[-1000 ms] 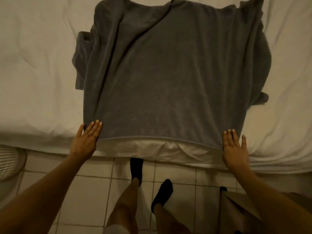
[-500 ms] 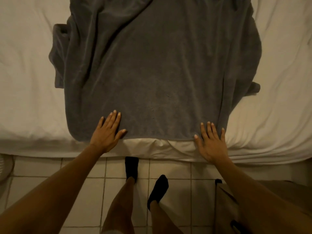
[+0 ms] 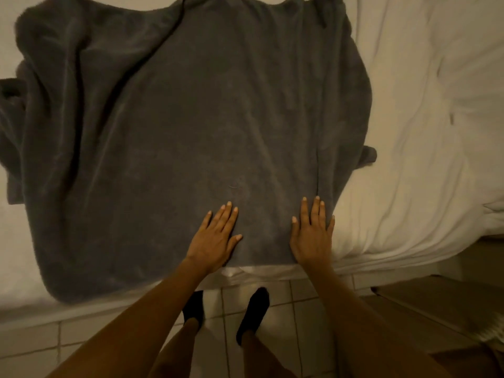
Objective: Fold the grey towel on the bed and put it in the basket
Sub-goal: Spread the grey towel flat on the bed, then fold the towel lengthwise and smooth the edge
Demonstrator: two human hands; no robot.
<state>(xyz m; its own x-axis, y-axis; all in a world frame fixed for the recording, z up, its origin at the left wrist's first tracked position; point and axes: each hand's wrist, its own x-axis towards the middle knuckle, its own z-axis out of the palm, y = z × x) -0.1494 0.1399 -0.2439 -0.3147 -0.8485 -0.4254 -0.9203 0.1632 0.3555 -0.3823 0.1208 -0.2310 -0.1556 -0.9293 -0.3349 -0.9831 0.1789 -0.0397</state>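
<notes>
The grey towel (image 3: 177, 126) lies spread over the white bed (image 3: 425, 137), rumpled along its left side, its near edge at the mattress edge. My left hand (image 3: 215, 238) rests flat on the towel close to that near edge, fingers apart, holding nothing. My right hand (image 3: 312, 236) lies flat beside it on the towel's near right corner, fingers apart too. The two hands are about a hand's width apart. No basket is clearly visible.
My legs in black socks (image 3: 253, 309) stand on the tiled floor (image 3: 272, 334) right against the bed. A brown box-like object (image 3: 441, 304) sits on the floor at the right, partly blurred.
Both hands have slid inward along the towel's near edge, from its two corners toward each other. The view has shifted right, so the towel now sits further left.
</notes>
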